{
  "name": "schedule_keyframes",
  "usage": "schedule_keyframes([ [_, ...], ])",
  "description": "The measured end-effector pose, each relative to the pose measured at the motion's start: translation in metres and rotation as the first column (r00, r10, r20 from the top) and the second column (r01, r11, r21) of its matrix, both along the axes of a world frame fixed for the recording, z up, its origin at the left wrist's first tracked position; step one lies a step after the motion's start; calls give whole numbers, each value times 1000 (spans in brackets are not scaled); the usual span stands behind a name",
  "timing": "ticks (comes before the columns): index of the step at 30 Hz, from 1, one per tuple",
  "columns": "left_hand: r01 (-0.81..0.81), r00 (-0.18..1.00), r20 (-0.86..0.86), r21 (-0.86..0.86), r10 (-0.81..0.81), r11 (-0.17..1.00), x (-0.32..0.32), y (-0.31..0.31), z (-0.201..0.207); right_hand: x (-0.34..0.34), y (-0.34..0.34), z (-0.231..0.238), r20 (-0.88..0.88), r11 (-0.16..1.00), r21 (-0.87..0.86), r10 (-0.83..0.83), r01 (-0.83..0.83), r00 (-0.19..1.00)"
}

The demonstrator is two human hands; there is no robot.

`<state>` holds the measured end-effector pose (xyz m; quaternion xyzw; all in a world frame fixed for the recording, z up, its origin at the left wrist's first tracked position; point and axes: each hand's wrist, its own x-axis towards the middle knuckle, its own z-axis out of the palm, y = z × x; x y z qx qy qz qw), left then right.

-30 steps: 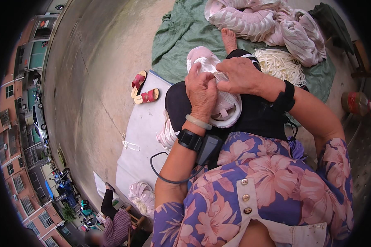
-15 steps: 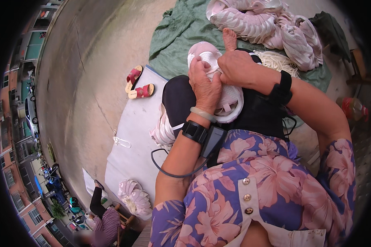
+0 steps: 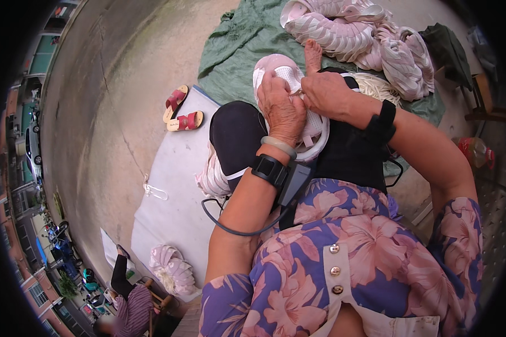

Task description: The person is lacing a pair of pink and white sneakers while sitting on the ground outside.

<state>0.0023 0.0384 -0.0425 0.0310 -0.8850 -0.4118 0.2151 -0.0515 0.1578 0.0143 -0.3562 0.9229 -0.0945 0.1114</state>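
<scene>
A pink and white mesh shoe upper (image 3: 316, 135) rests across my lap on black trousers, its rounded toe pointing away from me. My left hand (image 3: 284, 111) lies over its middle, fingers curled round it and gripping it. Close beside, my right hand (image 3: 327, 92) is closed in a pinch at the upper's right edge, near the lacing area. Whatever sits between those right fingertips is hidden. To the right of my lap lies a bundle of cream laces (image 3: 378, 87).
Stacked pink and white shoe uppers (image 3: 343, 33) lie on a green cloth (image 3: 236, 50) ahead. A white sheet (image 3: 168, 219) at left holds another stack of uppers (image 3: 173, 269). Red-strapped sandals (image 3: 185, 121) stand by it. A plastic bottle (image 3: 475, 151) is at right; a seated person (image 3: 134, 306) sits lower left.
My left hand has shifted slightly over the upper, its fingers further across the lacing area. My right hand has turned and moved a little to the right. The whole view has shifted slightly.
</scene>
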Motion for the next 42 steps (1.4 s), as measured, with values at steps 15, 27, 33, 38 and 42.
schedule_keyframes([
  [15,6,1000,-18,-544,-19,839,0,10,25,-13,18,-19,46,970,-232,80,-67,996],
  [27,181,983,75,-587,-169,789,-2,16,30,-35,24,-37,216,933,-344,182,-100,959],
  [33,141,990,73,-571,-121,808,-2,17,37,-21,36,-32,158,916,-393,151,-78,976],
  [38,142,987,7,-477,-158,868,47,-9,50,-10,61,-35,123,881,-469,131,-59,984],
  [42,-79,990,63,-505,129,859,117,-95,52,-1,70,-40,-34,933,-329,144,-147,989],
])
